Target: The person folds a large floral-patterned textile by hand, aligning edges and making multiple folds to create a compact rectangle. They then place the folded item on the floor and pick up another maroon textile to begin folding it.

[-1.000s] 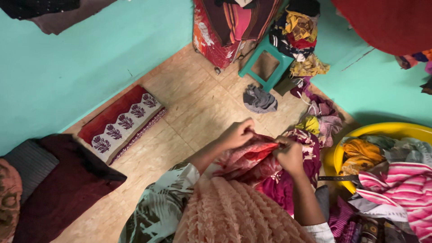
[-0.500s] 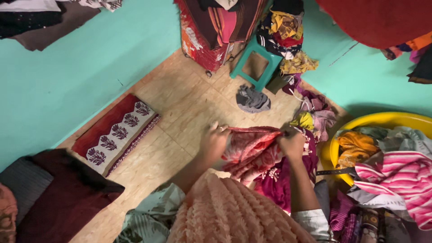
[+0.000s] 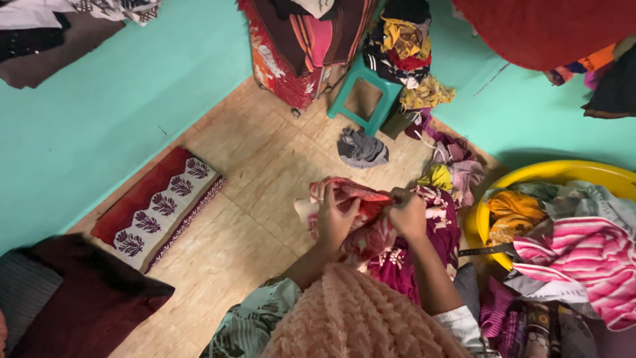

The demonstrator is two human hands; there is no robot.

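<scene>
A red flowery cloth [image 3: 361, 219] is bunched up above the floor [image 3: 265, 172], right in front of the person. The left hand [image 3: 333, 219] has its fingers curled tight around the cloth's left side. The right hand [image 3: 407, 215] pinches the cloth's top edge, fingers closed on it. Just to the right sits a yellow tub [image 3: 570, 174] full of clothes. A small grey cloth [image 3: 361, 149] lies on the floor near a green stool [image 3: 361, 99]. A red mat [image 3: 156, 205] lies by the wall.
</scene>
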